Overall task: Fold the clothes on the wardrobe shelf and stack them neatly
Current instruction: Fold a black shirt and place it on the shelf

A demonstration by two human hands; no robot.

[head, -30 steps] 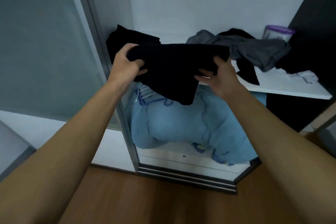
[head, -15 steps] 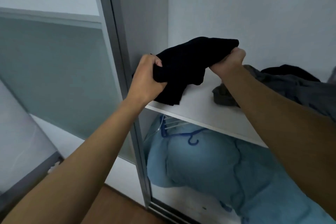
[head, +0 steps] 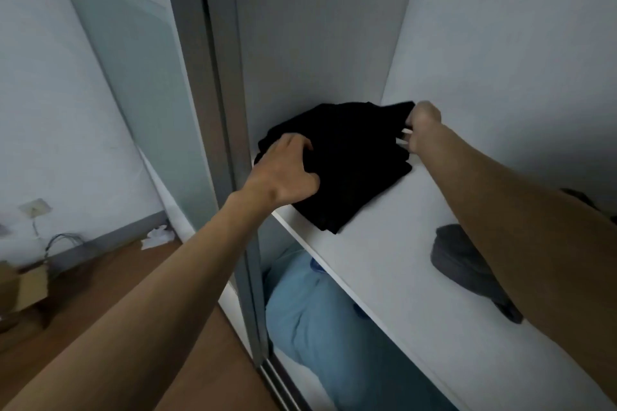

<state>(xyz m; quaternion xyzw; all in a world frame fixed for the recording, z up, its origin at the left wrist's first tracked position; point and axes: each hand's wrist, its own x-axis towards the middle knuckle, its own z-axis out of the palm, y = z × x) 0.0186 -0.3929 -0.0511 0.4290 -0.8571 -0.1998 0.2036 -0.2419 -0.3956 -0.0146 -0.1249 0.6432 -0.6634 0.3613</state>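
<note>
A folded black garment point(head: 350, 163) lies on the white wardrobe shelf point(head: 394, 264), pushed into the far left corner against the side wall. My left hand point(head: 283, 173) grips its near left edge, fingers curled into the cloth. My right hand point(head: 422, 125) pinches the garment's far right corner near the back wall. A crumpled grey garment point(head: 467, 267) lies further right on the shelf, partly hidden behind my right forearm.
The grey sliding-door frame point(head: 217, 110) stands just left of the shelf. Under the shelf sits a bulky light blue quilt point(head: 317, 320). On the wooden floor point(head: 100, 277) at left are a cardboard box point(head: 23, 287), cables and white scraps.
Both hands carried the black garment from mid-air in front of the shelf down onto its left corner. The view swung left, so the pile of unfolded clothes left the frame.
</note>
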